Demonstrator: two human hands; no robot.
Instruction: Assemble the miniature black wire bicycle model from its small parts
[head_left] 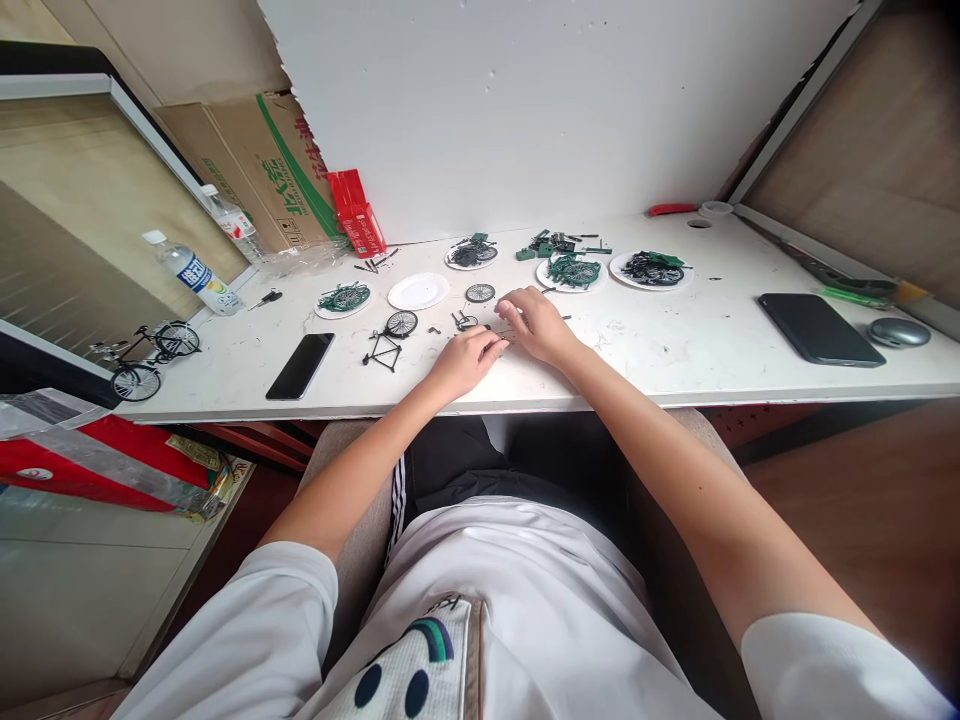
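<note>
White worktop [675,350] is running L to R. Black model bike [157,350] is standing nr its front L corner. R hand [536,322] is hovering or resting mid-worktop (can't tell), fingers curling loosely; L hand [466,362] is lying closer to front edge, fingers bunching. Can't tell if either's pinching anything. Bike frame [385,350] is lying L of L hand, twd front edge, w/ spoked wheel [400,323] just behind it. Loose wheel [480,292] is lying just L of R fingertips; small round part [466,321] is sitting btwn it & L hand.
</note>
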